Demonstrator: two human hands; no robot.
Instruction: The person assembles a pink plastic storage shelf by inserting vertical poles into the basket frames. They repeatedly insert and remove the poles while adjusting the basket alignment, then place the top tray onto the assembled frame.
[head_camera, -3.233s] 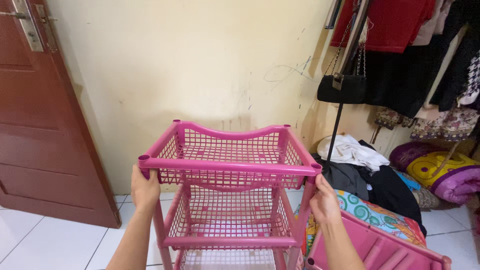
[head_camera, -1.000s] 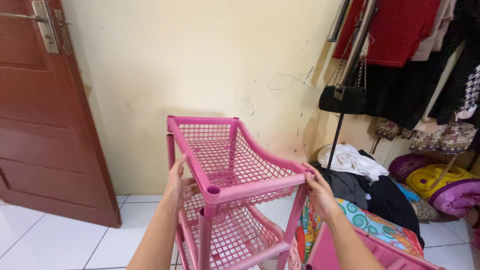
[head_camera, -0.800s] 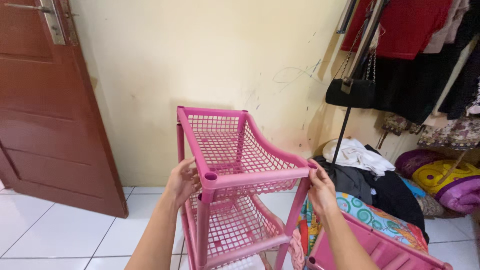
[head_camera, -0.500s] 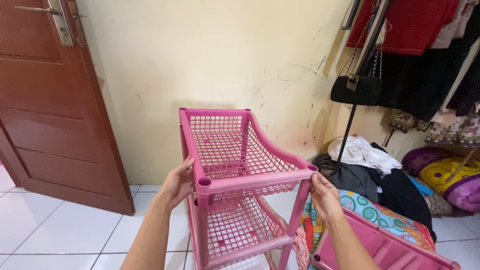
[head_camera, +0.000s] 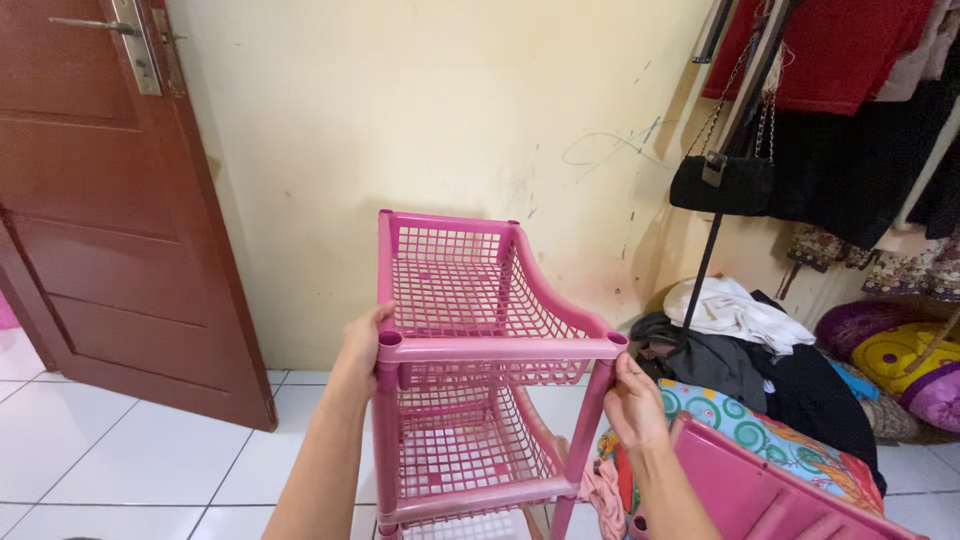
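A pink plastic rack (head_camera: 470, 350) with mesh basket shelves stands upright near the cream wall. My left hand (head_camera: 361, 348) grips its near left corner at the top basket's rim. My right hand (head_camera: 629, 400) holds the near right post just under the top corner. The top basket holds nothing; a second basket shows beneath it, and a third is cut off at the frame's bottom.
A brown door (head_camera: 110, 210) stands ajar at the left over white floor tiles (head_camera: 130, 460). At the right are a clothes pile (head_camera: 740, 340), a hanging black bag (head_camera: 722, 182), hung garments and a loose pink plastic piece (head_camera: 770, 490) by my right arm.
The rack has been turned from facing me broadside to end-on and shifted slightly right. My left hand moved from the side rim to the near left corner.
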